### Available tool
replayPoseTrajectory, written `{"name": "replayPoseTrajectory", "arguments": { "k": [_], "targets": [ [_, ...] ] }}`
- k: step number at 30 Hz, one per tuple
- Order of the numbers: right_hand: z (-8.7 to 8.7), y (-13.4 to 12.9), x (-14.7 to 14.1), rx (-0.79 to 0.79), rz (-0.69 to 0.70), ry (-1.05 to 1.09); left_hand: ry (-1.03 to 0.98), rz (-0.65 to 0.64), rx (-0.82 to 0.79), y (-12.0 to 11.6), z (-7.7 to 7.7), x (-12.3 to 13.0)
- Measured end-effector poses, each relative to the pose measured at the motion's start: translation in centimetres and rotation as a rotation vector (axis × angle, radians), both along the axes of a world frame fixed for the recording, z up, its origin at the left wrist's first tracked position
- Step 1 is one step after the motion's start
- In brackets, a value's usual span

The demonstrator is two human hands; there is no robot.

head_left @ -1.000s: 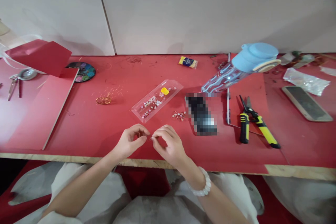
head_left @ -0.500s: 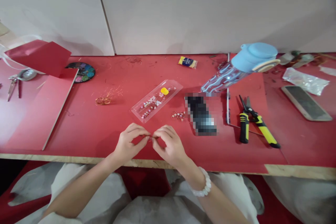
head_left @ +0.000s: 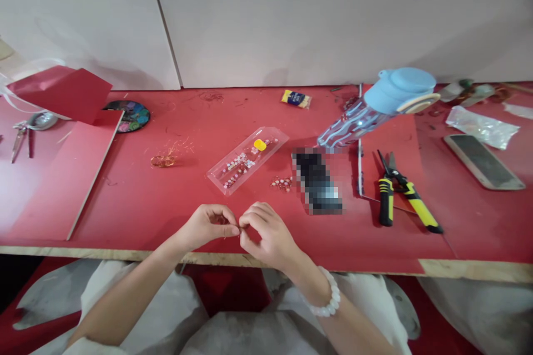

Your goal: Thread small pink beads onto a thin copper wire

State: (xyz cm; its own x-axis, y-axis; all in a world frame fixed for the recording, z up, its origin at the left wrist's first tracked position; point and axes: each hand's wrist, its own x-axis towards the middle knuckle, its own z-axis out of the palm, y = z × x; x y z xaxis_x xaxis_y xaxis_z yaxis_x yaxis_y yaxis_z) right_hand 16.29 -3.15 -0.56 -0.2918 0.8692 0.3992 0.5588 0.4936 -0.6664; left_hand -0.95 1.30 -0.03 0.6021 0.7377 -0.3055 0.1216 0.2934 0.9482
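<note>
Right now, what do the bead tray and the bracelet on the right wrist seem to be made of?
The bead tray looks like thin clear plastic, glossy, with the beads showing through. The bracelet looks like polished white beads, perhaps stone or glass.

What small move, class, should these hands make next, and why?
Probably the left hand should hold the fine strand alone while the right hand reaches for a bead in the clear plastic tray: both hands pinch the strand at their fingertips, and the tray's beads lie just beyond them on the red table.
</note>
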Motion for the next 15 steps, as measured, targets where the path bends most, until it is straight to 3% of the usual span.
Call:
{"name": "replayPoseTrajectory", "arguments": {
  "k": [3, 6, 8, 9, 13, 15],
  "targets": [
    [0.4, -0.2, 0.0, -0.128, 0.03, 0.08, 0.008, 0.025, 0.071, -0.3, 0.4, 0.2],
    [0.8, 0.2, 0.8, -0.322, 0.04, 0.162, 0.111, 0.129, 0.367, -0.8, 0.9, 0.5],
    [0.8, 1.0, 2.5, -0.382, -0.041, 0.183, 0.151, 0.165, 0.503, -1.0, 1.0, 0.6],
    [0.6, 1.5, 3.7, -0.375, -0.142, 0.196, 0.163, 0.174, 0.538, -1.0, 1.0, 0.6],
    [-0.8, 3.8, 10.2, -0.252, -0.839, 0.205, 0.164, 0.186, 0.606, -0.9, 0.7, 0.4],
    [-1.8, 4.7, 13.1, -0.311, -1.043, 0.141, 0.165, 0.191, 0.635, -0.9, 0.5, 0.2]
  ]
}}
